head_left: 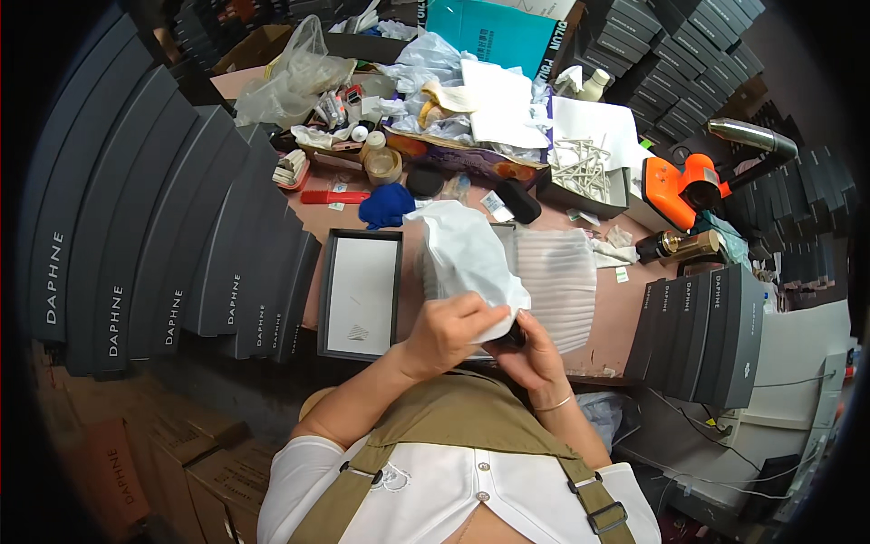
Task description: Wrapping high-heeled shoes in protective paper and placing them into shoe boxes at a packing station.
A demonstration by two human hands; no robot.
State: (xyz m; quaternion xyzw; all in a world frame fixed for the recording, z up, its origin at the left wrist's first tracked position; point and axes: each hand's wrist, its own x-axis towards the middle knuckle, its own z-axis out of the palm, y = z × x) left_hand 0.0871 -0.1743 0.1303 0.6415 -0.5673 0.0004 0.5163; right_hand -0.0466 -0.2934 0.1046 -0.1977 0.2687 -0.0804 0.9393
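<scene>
My left hand (453, 331) pinches the near edge of a crumpled white tissue sheet (467, 249), its fingers closed on it. My right hand (535, 358) is closed on a small dark object (515, 335) at the sheet's lower right corner; most of it is hidden under the tissue and fingers, so I cannot make out its kind. Under and right of the sheet lies pleated white wrapping (555, 281). To the left, an open dark grey box part (397, 299) shows a white inside with a small printed patch.
Grey shoe boxes (154, 227) stand in a row at left, and several more (702, 335) at right. A blue cloth (387, 206), a red brush (333, 197), a box of white sticks (582, 163) and an orange heat gun (675, 190) lie at the back.
</scene>
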